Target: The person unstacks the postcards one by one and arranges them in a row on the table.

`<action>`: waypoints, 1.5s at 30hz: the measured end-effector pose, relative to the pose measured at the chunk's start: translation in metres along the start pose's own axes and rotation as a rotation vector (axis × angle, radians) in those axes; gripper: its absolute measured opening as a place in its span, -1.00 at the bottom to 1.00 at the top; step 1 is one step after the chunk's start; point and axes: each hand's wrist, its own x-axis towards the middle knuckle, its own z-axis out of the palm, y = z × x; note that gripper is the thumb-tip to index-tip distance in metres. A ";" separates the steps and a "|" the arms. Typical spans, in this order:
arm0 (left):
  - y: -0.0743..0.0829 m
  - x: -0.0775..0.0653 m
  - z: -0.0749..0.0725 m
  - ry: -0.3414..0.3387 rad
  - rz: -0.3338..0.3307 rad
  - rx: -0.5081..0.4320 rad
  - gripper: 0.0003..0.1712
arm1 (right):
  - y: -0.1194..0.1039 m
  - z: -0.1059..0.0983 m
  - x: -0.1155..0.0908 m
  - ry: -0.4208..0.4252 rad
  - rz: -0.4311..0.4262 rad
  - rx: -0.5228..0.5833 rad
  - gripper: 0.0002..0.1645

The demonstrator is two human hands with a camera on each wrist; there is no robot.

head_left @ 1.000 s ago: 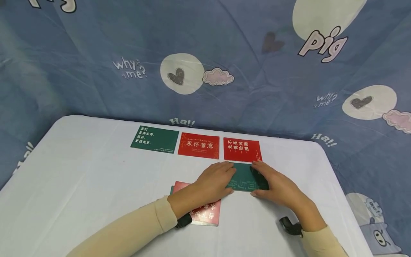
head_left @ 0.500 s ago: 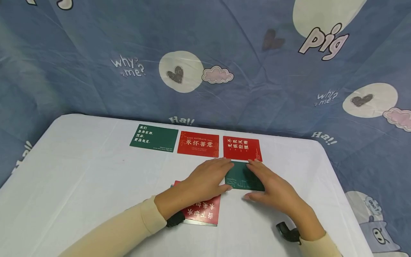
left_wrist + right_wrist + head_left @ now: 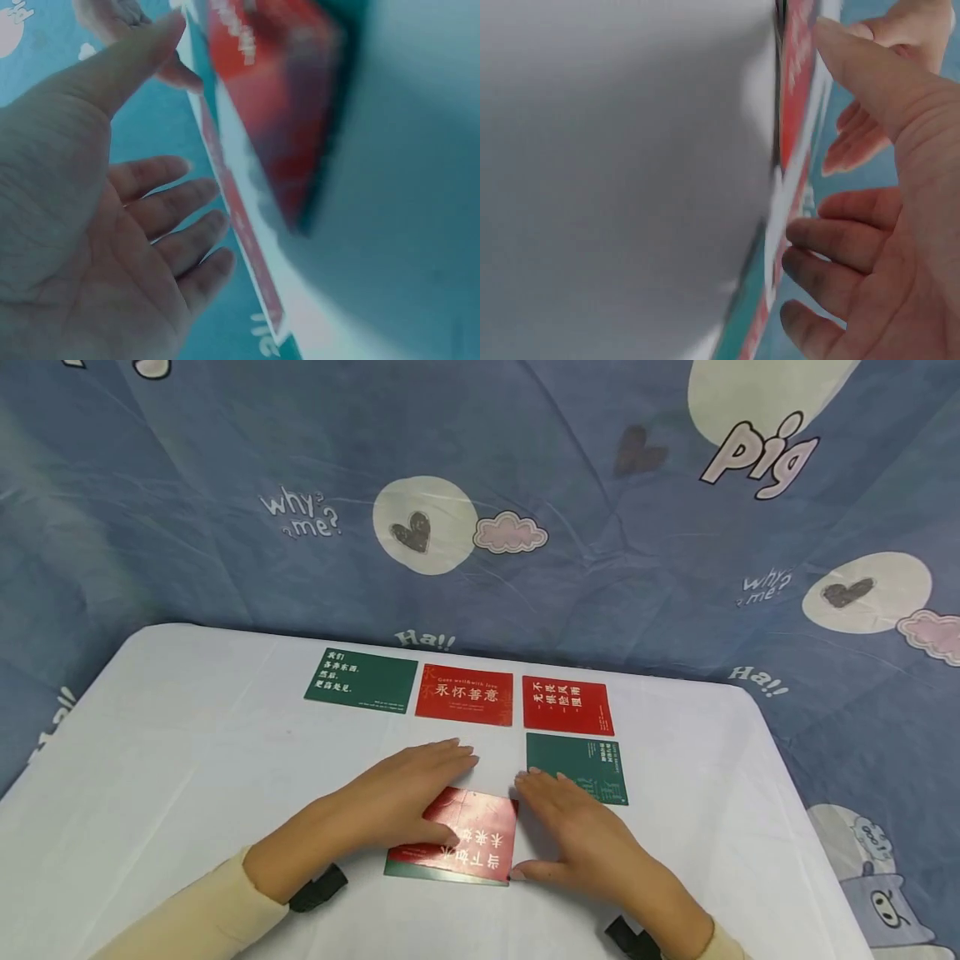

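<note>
A small stack of cards lies near the middle of the white table, a red card with white characters (image 3: 480,837) on top and a green edge (image 3: 450,874) showing beneath it. My left hand (image 3: 390,797) hovers at the stack's left side with fingers extended, partly covering the red card. On the other side my right hand (image 3: 588,835) has its fingers straight and thumb spread, the thumb tip beside the stack's right edge; whether it touches is unclear. A green card (image 3: 562,752) lies beyond the right fingertips. Both palms (image 3: 82,225) (image 3: 900,300) hold nothing in the wrist views.
Along the table's far side lie a green card (image 3: 362,681), a red card (image 3: 465,695) and another red card (image 3: 567,706) in a row. A blue patterned cloth (image 3: 480,593) hangs behind the white table (image 3: 187,760).
Both hands have left the green card, which now lies flat below the right-hand red card. They have come back toward the person, the left also leftward, and now flank the stack.
</note>
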 end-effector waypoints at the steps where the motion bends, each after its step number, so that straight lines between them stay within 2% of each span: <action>1: -0.003 -0.006 0.002 -0.007 0.003 0.001 0.09 | -0.003 0.002 0.001 -0.011 -0.009 0.000 0.15; 6: -0.010 -0.029 0.012 -0.012 0.023 -0.015 0.17 | -0.017 0.011 0.004 -0.059 -0.016 -0.025 0.17; 10: -0.014 -0.041 0.019 0.026 0.037 -0.007 0.08 | -0.024 0.017 0.005 -0.059 -0.042 -0.044 0.12; 15: -0.017 -0.049 0.025 0.076 0.049 0.010 -0.03 | -0.030 0.020 0.005 -0.036 -0.062 -0.053 0.06; 21: -0.017 -0.050 0.028 0.100 0.079 0.051 -0.04 | -0.031 0.022 0.003 -0.028 -0.057 -0.055 0.07; 37: -0.010 -0.057 0.029 0.082 0.082 0.083 0.00 | -0.036 0.018 0.000 -0.069 -0.037 -0.028 0.12; 41: -0.009 -0.056 0.023 0.077 0.071 0.074 0.02 | -0.036 0.009 0.001 -0.075 -0.022 -0.019 0.15; 45: -0.008 -0.053 0.013 0.104 0.083 0.098 -0.03 | -0.035 -0.001 0.005 -0.046 -0.026 -0.047 0.14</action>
